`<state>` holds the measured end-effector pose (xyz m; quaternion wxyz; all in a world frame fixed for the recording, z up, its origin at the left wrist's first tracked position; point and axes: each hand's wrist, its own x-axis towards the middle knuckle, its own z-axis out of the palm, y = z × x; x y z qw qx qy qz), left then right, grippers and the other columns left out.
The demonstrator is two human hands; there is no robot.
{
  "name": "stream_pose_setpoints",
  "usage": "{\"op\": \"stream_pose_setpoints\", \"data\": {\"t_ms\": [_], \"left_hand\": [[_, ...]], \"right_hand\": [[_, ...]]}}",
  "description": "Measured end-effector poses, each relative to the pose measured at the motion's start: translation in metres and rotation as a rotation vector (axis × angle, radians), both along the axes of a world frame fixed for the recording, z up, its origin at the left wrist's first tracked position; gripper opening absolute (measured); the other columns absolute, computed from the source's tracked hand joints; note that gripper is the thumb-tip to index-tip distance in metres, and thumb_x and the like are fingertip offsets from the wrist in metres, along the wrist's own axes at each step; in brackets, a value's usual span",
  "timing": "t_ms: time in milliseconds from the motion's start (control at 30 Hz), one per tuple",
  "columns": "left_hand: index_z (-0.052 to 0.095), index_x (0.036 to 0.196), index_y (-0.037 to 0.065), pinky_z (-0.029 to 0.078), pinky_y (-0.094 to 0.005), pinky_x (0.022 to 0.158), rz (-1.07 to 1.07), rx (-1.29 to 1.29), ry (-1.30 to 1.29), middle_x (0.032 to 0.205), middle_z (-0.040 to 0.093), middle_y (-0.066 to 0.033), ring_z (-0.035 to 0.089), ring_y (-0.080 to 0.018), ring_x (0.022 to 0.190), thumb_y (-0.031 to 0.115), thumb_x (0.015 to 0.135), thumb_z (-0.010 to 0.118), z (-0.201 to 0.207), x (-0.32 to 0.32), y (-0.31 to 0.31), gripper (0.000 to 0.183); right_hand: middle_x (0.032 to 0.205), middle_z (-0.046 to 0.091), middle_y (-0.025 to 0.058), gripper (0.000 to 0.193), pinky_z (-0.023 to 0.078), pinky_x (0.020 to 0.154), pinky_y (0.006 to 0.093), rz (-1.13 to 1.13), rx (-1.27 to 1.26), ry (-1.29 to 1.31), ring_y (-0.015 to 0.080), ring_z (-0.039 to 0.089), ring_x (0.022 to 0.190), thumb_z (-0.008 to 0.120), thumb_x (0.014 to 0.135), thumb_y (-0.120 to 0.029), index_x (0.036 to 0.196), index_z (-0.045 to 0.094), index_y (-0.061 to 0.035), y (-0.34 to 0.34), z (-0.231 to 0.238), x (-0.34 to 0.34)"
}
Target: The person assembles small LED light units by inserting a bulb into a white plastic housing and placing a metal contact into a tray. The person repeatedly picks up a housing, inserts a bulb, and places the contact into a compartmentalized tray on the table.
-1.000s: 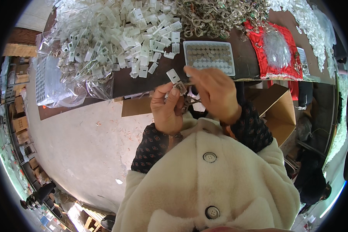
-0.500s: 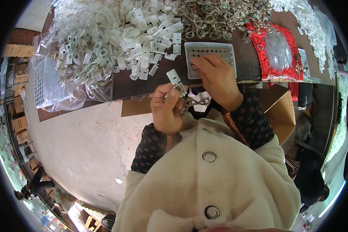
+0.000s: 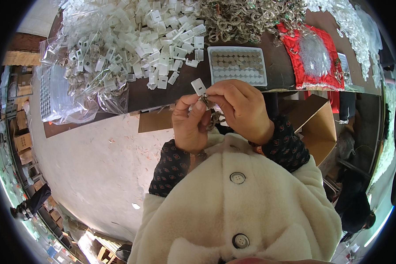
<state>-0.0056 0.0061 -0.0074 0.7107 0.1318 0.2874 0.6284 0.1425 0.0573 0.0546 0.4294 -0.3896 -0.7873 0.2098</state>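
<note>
While left grip pinches one white case, bent right grip meets it, hold unclear, one tray beyond!

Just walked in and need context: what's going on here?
A person's left hand holds a small white rectangular plastic case, with a looped greyish wire hanging below. The right hand has its fingertips at the case; whether they pinch anything is hidden. Just beyond, a shallow whitish plastic tray holds rows of round grey discs. A pile of similar white cases lies to the left.
</note>
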Motion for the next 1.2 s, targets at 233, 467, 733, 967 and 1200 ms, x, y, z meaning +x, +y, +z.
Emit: {"op": "stream_pose_setpoints", "data": {"t_ms": [233,467,733,967,1200], "left_hand": [[0.063,0.109,0.010,0.043,-0.0234,0.059,-0.019,-0.027,-0.043,0.093,0.065,-0.0025,0.052,-0.0108,0.066,0.011,0.094,0.069,0.001,-0.001,-0.007,0.016],[0.063,0.107,0.011,0.042,-0.0228,0.057,-0.021,-0.010,-0.085,0.095,0.068,-0.0031,0.052,-0.0085,0.065,0.012,0.095,0.067,0.008,0.001,-0.009,0.013],[0.062,0.100,0.013,0.040,-0.0202,0.057,-0.242,0.017,-0.163,0.098,0.069,-0.0095,0.048,-0.0060,0.062,0.012,0.092,0.070,0.016,0.002,-0.012,0.011],[0.057,0.119,0.013,0.040,-0.0180,0.062,-0.203,-0.024,-0.197,0.084,0.054,0.0067,0.041,-0.0006,0.064,0.033,0.093,0.071,0.023,0.007,-0.018,0.036],[0.059,0.105,0.014,0.048,-0.0227,0.071,-0.220,-0.023,-0.284,0.099,0.062,0.0019,0.056,-0.0049,0.081,0.032,0.096,0.067,0.021,0.009,-0.021,0.022]], "right_hand": [[0.091,0.069,0.0110,0.021,0.054,0.068,0.0352,0.125,-0.098,-0.023,0.0297,0.067,0.078,0.071,0.081,0.003,0.100,0.068,-0.0041,-0.003,0.007,0.010],[0.092,0.068,0.0126,0.022,0.053,0.071,0.0335,0.148,-0.013,0.076,0.0262,0.067,0.079,0.071,0.086,-0.006,0.108,0.070,-0.0018,-0.021,0.011,0.011],[0.095,0.068,0.0037,0.020,0.051,0.071,0.0227,0.287,-1.045,0.759,0.0063,0.061,0.080,0.067,0.096,-0.010,0.109,0.065,0.0043,-0.009,0.012,0.016],[0.100,0.070,0.0102,0.020,0.053,0.085,0.0305,0.417,-0.388,0.651,0.0210,0.068,0.095,0.070,0.082,0.009,0.098,0.069,-0.0026,-0.016,0.002,0.017],[0.108,0.067,0.0146,0.029,0.050,0.091,0.0390,0.430,-0.171,0.455,0.0282,0.064,0.101,0.067,0.073,0.015,0.098,0.069,0.0011,-0.014,-0.004,0.021]]}}
